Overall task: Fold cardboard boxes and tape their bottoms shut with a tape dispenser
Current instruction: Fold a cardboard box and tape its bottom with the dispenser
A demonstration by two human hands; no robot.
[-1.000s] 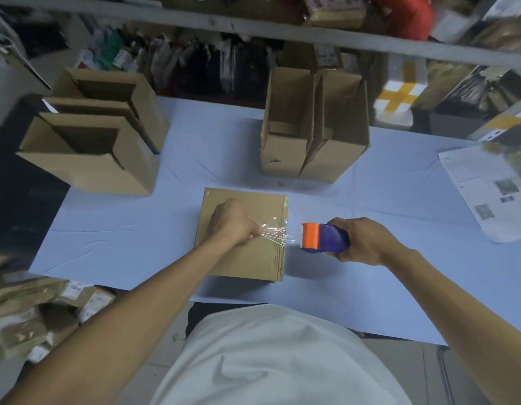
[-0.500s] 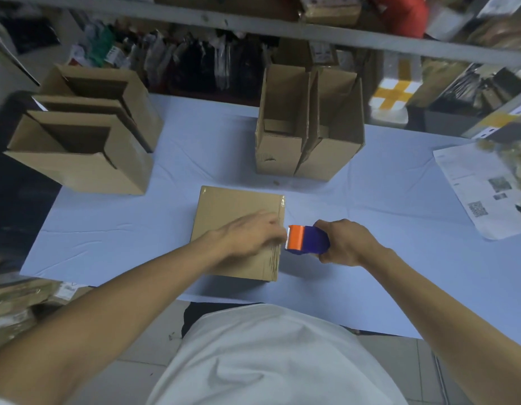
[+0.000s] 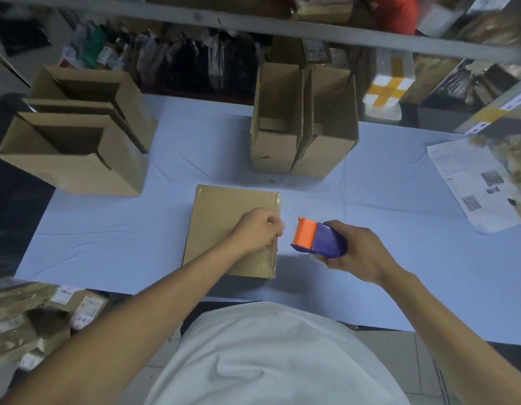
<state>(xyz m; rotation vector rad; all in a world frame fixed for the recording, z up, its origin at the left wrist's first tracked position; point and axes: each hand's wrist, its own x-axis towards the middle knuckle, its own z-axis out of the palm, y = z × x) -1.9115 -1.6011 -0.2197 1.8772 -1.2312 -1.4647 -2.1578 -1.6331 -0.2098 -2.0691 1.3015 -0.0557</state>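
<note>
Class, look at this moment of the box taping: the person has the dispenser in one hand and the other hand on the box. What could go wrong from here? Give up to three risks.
1. The left hand is curled at the right edge of the box, right beside the orange head of the tape dispenser; its cutter could nick the fingers.
2. The box lies on a creased cloth; a pull by the right hand might slide it.
3. Any tape between them is not visible; it could tangle or stick crooked.

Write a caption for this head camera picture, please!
Left hand rests on a cardboard box while right hand holds the tape dispenser beside it.
</note>
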